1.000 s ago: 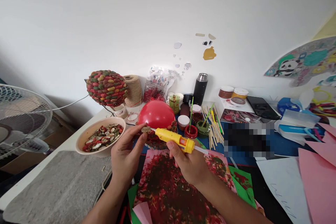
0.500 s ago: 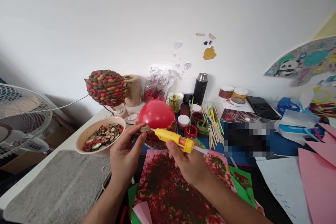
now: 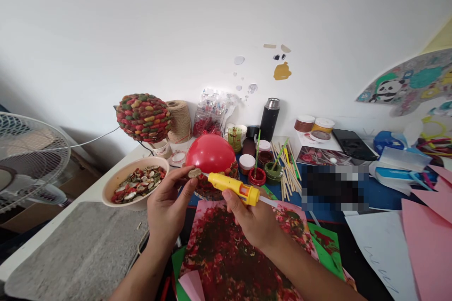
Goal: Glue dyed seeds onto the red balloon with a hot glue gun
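Observation:
Between the thumb and fingers of my left hand (image 3: 169, 204) is a small pale, rough shell half (image 3: 194, 173), perhaps a nut shell. My right hand (image 3: 252, 218) is wrapped round a yellow hot glue gun (image 3: 235, 188), a clear glue stick (image 3: 268, 201) poking from its back. The gun's nozzle points left, right at the shell; whether they touch I cannot tell. Just behind my hands stands a red balloon (image 3: 211, 153) with painted shells round its lower part. To the left, a cream bowl (image 3: 108, 190) holds many painted shell pieces (image 3: 137, 186).
A paint-smeared pink sheet (image 3: 243, 258) lies below my hands. Behind stand open paint jars (image 3: 256, 177), a black flask (image 3: 270, 120), a twine spool (image 3: 179, 122) and a shell-covered ball (image 3: 143, 118). Wooden sticks (image 3: 287, 183) lie right; a fan (image 3: 31, 164) is far left.
Almost nothing differs. Both hands hold nearly the same place, with the glue gun's nozzle still at the shell.

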`<state>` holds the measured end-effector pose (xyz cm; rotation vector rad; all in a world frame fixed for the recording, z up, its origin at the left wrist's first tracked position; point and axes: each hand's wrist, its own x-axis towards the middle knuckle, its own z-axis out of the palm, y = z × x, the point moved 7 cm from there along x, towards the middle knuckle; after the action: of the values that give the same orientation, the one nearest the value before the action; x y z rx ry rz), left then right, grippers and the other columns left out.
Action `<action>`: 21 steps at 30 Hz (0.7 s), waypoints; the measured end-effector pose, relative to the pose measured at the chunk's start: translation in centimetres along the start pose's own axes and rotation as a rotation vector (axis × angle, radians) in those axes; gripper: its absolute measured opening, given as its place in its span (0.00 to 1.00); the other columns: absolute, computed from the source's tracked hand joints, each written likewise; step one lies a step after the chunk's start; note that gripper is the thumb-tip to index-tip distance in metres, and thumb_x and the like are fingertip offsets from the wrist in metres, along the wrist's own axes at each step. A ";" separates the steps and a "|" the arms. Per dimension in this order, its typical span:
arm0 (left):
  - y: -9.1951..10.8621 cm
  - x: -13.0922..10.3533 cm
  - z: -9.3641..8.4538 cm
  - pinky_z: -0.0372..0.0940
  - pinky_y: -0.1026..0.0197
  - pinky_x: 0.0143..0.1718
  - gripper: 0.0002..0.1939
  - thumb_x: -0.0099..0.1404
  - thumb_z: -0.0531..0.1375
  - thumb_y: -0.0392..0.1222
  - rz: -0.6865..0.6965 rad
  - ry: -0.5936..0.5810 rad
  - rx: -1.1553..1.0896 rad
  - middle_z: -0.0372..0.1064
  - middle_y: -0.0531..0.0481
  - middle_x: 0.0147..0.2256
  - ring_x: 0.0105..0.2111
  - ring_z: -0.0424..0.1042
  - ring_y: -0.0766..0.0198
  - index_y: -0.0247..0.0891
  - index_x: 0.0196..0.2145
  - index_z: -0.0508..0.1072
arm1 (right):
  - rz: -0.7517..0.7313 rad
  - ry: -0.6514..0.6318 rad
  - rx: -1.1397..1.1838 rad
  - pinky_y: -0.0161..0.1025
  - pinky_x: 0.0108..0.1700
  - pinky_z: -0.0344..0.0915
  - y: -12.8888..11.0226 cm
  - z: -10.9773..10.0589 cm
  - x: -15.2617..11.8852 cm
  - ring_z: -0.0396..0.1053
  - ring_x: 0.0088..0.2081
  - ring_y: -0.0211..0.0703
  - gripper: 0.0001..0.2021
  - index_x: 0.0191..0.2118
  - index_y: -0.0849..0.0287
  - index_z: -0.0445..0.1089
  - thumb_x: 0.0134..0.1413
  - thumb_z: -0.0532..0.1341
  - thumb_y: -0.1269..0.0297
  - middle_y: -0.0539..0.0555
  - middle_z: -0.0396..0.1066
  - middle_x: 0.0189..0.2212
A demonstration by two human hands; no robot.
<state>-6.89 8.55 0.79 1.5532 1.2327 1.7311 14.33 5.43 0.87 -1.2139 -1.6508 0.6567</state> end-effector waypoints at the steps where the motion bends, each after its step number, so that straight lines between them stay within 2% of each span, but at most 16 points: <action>1: -0.1 0.0 0.0 0.77 0.59 0.41 0.17 0.66 0.73 0.53 -0.005 0.001 0.002 0.84 0.47 0.41 0.38 0.81 0.58 0.43 0.48 0.86 | -0.005 0.005 0.007 0.38 0.22 0.64 0.0 0.0 0.0 0.72 0.21 0.46 0.34 0.30 0.52 0.78 0.76 0.50 0.33 0.49 0.65 0.14; 9: -0.3 0.2 -0.1 0.78 0.57 0.42 0.19 0.64 0.73 0.55 -0.038 0.023 0.000 0.85 0.46 0.41 0.38 0.82 0.56 0.42 0.47 0.85 | -0.021 0.005 0.064 0.36 0.23 0.63 0.0 0.0 0.2 0.69 0.20 0.43 0.32 0.28 0.52 0.75 0.75 0.53 0.36 0.47 0.63 0.14; 15: -0.4 0.2 -0.1 0.78 0.59 0.41 0.18 0.63 0.75 0.54 -0.047 0.013 -0.027 0.85 0.47 0.40 0.37 0.82 0.58 0.42 0.47 0.85 | -0.108 0.012 0.090 0.36 0.27 0.65 -0.3 0.2 0.2 0.70 0.22 0.40 0.29 0.28 0.54 0.74 0.77 0.55 0.41 0.50 0.72 0.20; 21: -0.3 0.2 -0.1 0.77 0.61 0.40 0.17 0.63 0.76 0.52 -0.049 0.011 -0.034 0.85 0.48 0.39 0.36 0.81 0.60 0.43 0.46 0.85 | -0.132 0.022 0.082 0.35 0.29 0.66 -0.3 0.3 0.1 0.71 0.24 0.41 0.26 0.29 0.55 0.74 0.77 0.57 0.45 0.50 0.74 0.22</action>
<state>-7.04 8.83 0.62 1.4828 1.2301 1.7233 13.93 5.45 1.04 -1.0406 -1.6540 0.6212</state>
